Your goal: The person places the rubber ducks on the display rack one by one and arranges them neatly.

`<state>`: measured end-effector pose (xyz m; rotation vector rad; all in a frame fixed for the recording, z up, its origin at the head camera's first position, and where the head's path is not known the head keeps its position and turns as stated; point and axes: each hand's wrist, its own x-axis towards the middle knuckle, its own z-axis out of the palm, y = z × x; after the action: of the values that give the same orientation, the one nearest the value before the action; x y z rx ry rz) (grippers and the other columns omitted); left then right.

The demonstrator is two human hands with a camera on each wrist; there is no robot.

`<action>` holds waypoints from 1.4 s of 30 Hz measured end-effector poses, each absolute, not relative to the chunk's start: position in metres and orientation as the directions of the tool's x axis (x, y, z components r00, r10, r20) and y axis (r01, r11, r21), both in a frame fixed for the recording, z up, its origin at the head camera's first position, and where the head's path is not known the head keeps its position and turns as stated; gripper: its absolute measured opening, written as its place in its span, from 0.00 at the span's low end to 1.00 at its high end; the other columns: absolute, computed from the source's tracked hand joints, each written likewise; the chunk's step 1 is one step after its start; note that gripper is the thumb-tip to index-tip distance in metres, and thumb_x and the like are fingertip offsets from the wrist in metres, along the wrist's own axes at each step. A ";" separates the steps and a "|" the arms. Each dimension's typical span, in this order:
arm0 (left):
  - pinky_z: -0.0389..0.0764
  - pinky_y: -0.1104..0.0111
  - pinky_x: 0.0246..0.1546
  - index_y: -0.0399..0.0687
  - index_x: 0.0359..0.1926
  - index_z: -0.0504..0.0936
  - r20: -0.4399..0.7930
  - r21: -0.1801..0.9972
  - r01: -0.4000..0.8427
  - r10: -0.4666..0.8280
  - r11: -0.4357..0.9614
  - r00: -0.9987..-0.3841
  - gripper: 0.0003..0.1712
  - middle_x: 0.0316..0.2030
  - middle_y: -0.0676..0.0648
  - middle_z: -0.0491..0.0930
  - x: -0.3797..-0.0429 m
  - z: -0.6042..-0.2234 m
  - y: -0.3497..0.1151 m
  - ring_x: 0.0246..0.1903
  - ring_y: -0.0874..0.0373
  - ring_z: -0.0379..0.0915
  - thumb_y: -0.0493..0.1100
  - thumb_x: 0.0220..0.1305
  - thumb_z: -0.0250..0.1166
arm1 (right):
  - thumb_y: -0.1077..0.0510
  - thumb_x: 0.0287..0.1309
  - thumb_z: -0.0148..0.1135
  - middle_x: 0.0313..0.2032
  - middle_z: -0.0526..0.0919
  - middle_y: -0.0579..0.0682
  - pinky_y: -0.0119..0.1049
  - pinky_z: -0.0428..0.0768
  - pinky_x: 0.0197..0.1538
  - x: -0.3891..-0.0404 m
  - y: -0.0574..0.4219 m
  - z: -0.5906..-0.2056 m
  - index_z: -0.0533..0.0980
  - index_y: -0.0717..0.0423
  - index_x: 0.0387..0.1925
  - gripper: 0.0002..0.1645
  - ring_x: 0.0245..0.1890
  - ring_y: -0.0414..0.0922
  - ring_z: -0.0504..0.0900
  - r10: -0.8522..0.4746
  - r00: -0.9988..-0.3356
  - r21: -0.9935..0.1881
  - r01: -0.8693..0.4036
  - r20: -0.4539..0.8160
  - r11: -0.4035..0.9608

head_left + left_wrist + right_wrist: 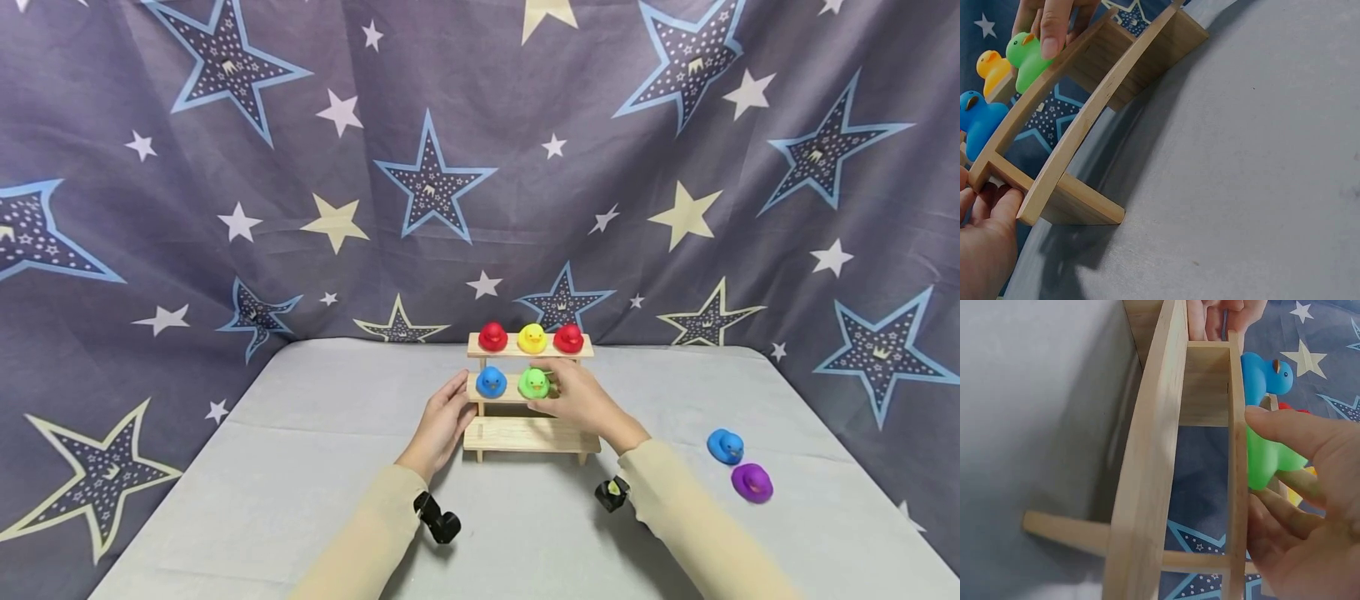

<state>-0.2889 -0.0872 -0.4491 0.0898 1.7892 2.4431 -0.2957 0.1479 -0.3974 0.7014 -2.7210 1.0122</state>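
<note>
A three-tier wooden display stand (531, 434) stands on the table. My left hand (438, 423) holds the left end of its middle tier, fingers curled around the board's end in the left wrist view. My right hand (583, 402) pinches a green rubber duck (534, 384) at the middle of that same tier, with thumb and fingers around its side in the right wrist view. To the left of the green duck, a blue rubber duck (491, 382) sits on the tier near my left fingertips.
Along the top tier sit a red duck (492, 337), a yellow duck (532, 338) and another red duck (568, 338). On the table (315, 467) at the right lie a blue duck (725, 447) and a purple duck (752, 483). A star-patterned curtain (480, 92) hangs behind.
</note>
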 end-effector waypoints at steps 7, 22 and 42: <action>0.63 0.58 0.73 0.37 0.78 0.51 -0.023 0.953 -0.059 0.124 -0.297 -0.992 0.31 0.75 0.34 0.51 -0.289 -0.449 -0.088 0.74 0.43 0.50 0.33 0.78 0.44 | 0.60 0.53 0.76 0.53 0.81 0.60 0.51 0.83 0.56 -0.290 0.159 -0.393 0.72 0.66 0.64 0.38 0.51 0.56 0.81 -0.395 -0.881 -0.589 -0.469 0.260 0.659; 0.62 0.58 0.73 0.37 0.78 0.51 -0.019 0.953 -0.059 0.136 -0.296 -0.990 0.31 0.76 0.34 0.50 -0.291 -0.450 -0.088 0.74 0.43 0.50 0.33 0.78 0.44 | 0.59 0.55 0.75 0.48 0.83 0.60 0.52 0.85 0.52 -0.269 0.203 -0.382 0.73 0.69 0.60 0.34 0.49 0.56 0.83 -0.477 -0.846 -0.550 -0.522 0.237 0.652; 0.62 0.58 0.73 0.38 0.78 0.52 -0.027 0.955 -0.065 0.131 -0.289 -0.991 0.31 0.76 0.35 0.51 -0.290 -0.451 -0.089 0.74 0.44 0.50 0.34 0.78 0.44 | 0.54 0.57 0.74 0.49 0.84 0.57 0.48 0.87 0.48 -0.228 0.271 -0.380 0.74 0.64 0.61 0.34 0.45 0.53 0.84 -0.458 -0.859 -0.516 -0.506 0.229 0.691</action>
<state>-0.2901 -0.0886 -0.4508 0.0845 1.7950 2.4268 -0.2282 0.2714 -0.3804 0.8042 -2.8125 0.8966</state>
